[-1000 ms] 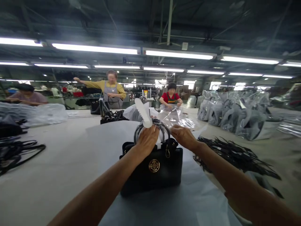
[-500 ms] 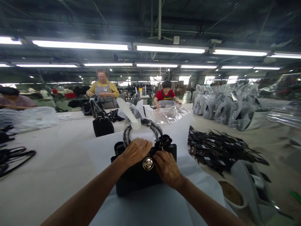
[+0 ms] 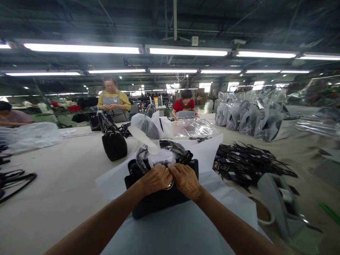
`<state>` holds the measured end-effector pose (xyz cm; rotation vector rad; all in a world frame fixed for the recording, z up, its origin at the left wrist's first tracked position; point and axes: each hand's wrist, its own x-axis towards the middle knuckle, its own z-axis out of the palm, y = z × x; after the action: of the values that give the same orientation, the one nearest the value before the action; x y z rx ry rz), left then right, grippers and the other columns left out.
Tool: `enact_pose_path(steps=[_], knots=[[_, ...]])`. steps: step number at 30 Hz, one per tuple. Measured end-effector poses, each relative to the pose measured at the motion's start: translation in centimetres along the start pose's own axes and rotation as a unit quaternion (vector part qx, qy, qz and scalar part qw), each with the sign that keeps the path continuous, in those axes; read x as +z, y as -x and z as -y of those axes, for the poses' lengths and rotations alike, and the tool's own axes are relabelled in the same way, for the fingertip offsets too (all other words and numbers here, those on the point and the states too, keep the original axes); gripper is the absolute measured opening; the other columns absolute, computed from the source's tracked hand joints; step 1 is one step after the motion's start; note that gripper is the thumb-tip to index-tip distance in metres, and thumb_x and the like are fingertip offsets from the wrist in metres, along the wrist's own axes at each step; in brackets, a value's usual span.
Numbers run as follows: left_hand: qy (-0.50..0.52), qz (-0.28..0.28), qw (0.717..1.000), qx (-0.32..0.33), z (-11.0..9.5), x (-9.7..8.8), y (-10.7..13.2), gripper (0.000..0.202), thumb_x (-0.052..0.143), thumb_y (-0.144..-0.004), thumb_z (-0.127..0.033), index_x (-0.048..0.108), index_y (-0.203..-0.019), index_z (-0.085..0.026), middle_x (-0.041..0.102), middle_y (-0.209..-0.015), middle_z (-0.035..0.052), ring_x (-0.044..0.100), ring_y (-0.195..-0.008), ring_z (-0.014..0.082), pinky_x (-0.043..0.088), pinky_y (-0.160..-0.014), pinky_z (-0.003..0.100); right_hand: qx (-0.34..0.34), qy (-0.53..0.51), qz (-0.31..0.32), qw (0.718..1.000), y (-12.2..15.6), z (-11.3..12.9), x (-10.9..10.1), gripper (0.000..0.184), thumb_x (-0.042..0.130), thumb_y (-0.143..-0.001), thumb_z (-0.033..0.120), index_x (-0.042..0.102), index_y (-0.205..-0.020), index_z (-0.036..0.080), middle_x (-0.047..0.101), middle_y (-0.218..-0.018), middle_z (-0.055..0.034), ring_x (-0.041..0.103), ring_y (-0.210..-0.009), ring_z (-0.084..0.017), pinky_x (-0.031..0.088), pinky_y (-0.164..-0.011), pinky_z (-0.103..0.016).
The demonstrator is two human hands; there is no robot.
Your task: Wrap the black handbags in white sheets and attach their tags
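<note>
A black handbag (image 3: 155, 206) stands upright in front of me on sheets of white paper (image 3: 175, 233). Its arched handles (image 3: 182, 147) are wrapped in clear film, and a white ridged strip (image 3: 139, 135) sticks up by them. My left hand (image 3: 156, 180) and my right hand (image 3: 186, 181) meet at the middle of the bag's top edge, fingers bent and closed on it. They partly cover the round gold emblem (image 3: 170, 185) on the front. What exactly the fingertips pinch is hidden.
To the right lie a pile of black tags (image 3: 247, 161) and a grey tape dispenser (image 3: 276, 202). Behind them stand several plastic-wrapped bags (image 3: 245, 118). Another black handbag (image 3: 114, 146) is at the left. Two co-workers (image 3: 114, 101) (image 3: 185, 104) are across the table.
My hands have come together over the emblem; before, they were apart on either side of it. The handles have tipped lower, and the view has shifted slightly.
</note>
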<state>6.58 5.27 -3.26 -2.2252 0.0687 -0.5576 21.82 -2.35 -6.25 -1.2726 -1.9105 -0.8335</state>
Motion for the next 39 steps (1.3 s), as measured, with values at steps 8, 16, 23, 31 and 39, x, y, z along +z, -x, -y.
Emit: enact_pose_path(steps=[8,16,23,31,39], knots=[[-0.011,-0.007,0.987,-0.163,-1.4,-0.9,0.2,0.013,0.041,-0.09,-0.007,0.051,-0.085,-0.013,0.05,-0.068,0.002,0.047,-0.065,0.0189,0.034,-0.062,0.033,0.065,-0.005,0.031,0.997,0.7,0.2,0.9,0.021,0.042,-0.093,0.019,0.061,-0.083,0.018,0.061,-0.071,-0.0041,0.056,-0.064,-0.016,0.04,-0.061,-0.028],[0.022,0.006,0.984,-0.176,-1.9,-0.3,0.7,0.019,0.041,-0.092,-0.011,0.056,-0.082,-0.014,0.05,-0.068,0.003,0.046,-0.068,0.0188,0.036,-0.064,0.033,0.133,-0.185,0.105,0.968,5.4,-0.8,-5.6,0.026,0.045,-0.092,0.017,0.055,-0.116,0.018,0.065,-0.091,-0.0073,0.062,-0.081,-0.017,0.053,-0.074,-0.029],[0.014,-0.016,0.983,-0.182,-2.0,0.0,0.7,0.021,0.041,-0.091,-0.01,0.057,-0.078,-0.014,0.05,-0.066,0.0033,0.045,-0.066,0.0189,0.036,-0.062,0.033,0.211,-0.157,0.222,0.939,14.0,-4.0,-10.7,0.021,0.048,-0.091,0.019,0.063,-0.107,0.019,0.069,-0.095,-0.0076,0.066,-0.086,-0.018,0.055,-0.077,-0.031],[0.004,-0.026,0.984,-0.174,-1.9,0.2,0.6,0.024,0.041,-0.091,-0.01,0.058,-0.075,-0.014,0.051,-0.065,0.0042,0.046,-0.066,0.0198,0.035,-0.061,0.033,0.155,-0.285,0.424,0.845,11.3,3.0,-16.0,0.045,0.063,-0.082,0.046,0.057,-0.121,0.024,0.067,-0.108,-0.0059,0.063,-0.101,-0.018,0.052,-0.087,-0.029],[0.048,0.036,0.978,-0.198,-2.0,0.2,0.6,0.027,0.038,-0.092,-0.011,0.061,-0.079,-0.014,0.055,-0.069,0.0055,0.05,-0.07,0.0204,0.035,-0.061,0.033,-0.071,-0.171,0.324,0.928,13.0,11.4,-16.0,0.038,0.049,-0.09,0.022,0.051,-0.128,0.022,0.066,-0.117,-0.0063,0.057,-0.112,-0.022,0.046,-0.095,-0.038]])
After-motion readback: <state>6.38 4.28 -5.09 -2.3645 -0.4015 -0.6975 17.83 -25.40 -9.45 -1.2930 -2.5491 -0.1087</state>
